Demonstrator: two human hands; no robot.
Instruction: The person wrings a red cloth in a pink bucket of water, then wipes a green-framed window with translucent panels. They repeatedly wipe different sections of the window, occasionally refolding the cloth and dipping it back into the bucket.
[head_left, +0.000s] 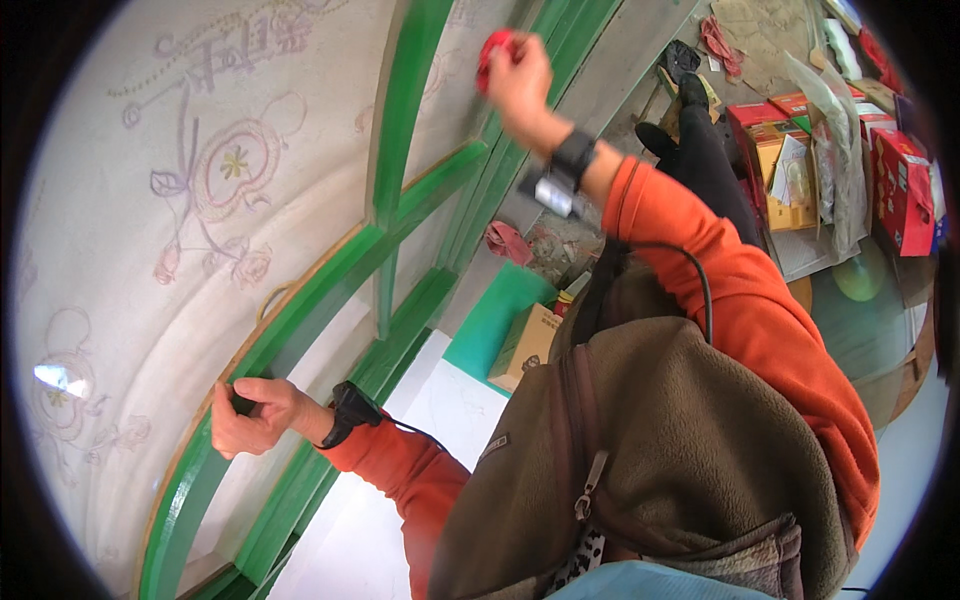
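Observation:
My left hand (255, 417) grips the outer edge of a green-painted window frame (300, 296), thumb and curled fingers at the frame's edge. My right hand (523, 79) is raised at the top, pinching a bunched red cloth (493, 61). The cloth is in front of a pane, between two green bars; I cannot tell whether it touches the glass. A pale curtain (315, 150) with embroidered flowers shows on the far side of the frame. Both wrists wear black strapped devices with cables.
Red boxes (900, 187) and plastic wrapping (836, 157) sit on a round glass-topped table (862, 315) at right. A cardboard box (525, 345) lies by a green panel (495, 311) below. Pinkish rags (508, 241) lie near the wall. A white surface (450, 405) is below the frame.

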